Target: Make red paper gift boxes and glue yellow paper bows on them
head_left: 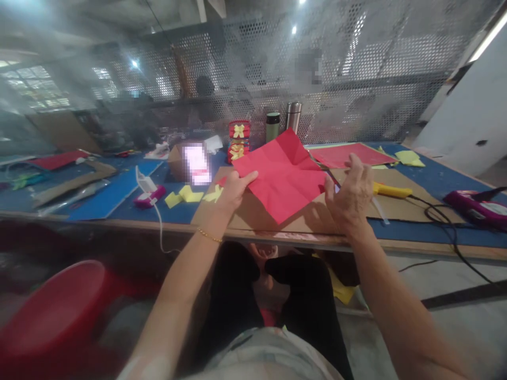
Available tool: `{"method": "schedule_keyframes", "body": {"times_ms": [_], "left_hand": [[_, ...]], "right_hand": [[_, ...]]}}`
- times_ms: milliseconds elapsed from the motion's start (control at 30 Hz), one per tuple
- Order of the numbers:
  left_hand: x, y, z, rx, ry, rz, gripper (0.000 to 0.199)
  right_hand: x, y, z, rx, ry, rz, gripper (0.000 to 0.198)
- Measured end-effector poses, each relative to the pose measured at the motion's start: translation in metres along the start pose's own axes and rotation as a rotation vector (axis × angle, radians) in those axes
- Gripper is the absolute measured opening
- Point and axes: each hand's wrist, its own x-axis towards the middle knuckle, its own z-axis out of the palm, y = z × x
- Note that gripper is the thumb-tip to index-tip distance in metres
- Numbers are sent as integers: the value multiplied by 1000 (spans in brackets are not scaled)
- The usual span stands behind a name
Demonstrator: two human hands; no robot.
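Observation:
A square of red paper (283, 179) with fold creases is held up above the brown cardboard, one corner pointing toward me. My left hand (233, 192) pinches its left corner, thumb on top and the fingers underneath. At the right corner is my right hand (350, 195), palm turned inward and fingers apart. Its thumb is close to the paper's edge; whether it touches I cannot tell. Under the paper lies the cardboard sheet (253, 221) along the table's front edge. Just right of my right hand rests a yellow glue gun (392, 190) with a black cord.
Small red boxes with yellow bows (238, 140) are stacked at the back, beside a green bottle (272, 126) and a steel flask (293, 113). Leftward are yellow paper pieces (184, 196), a lit phone (197, 163) and a purple power strip (149, 196). A red stool (59, 306) stands lower left.

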Motion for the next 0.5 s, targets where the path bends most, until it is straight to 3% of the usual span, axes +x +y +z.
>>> {"method": "schedule_keyframes", "body": {"times_ms": [67,133,233,367,433,500], "left_hand": [[0,-2,-2,-32,47,-9,44],[-2,-7,-2,-67,93,-37,46],[-5,-13,3,-91,58,-92,48],[-5,-3,6,-24,-98,-165,48],[2,9,2,32,-130,-163,59],[11,21,-3,121,-105,-58,61]], "right_hand": [[-7,-14,-6,-136,-106,-272,62],[-15,-30,-7,-130,-291,-468,66],[-21,-45,2,-37,-492,-556,69],[-2,-43,18,280,-611,-415,49],[16,-37,24,467,-603,-235,32],[34,-33,27,647,-574,-23,23]]}}
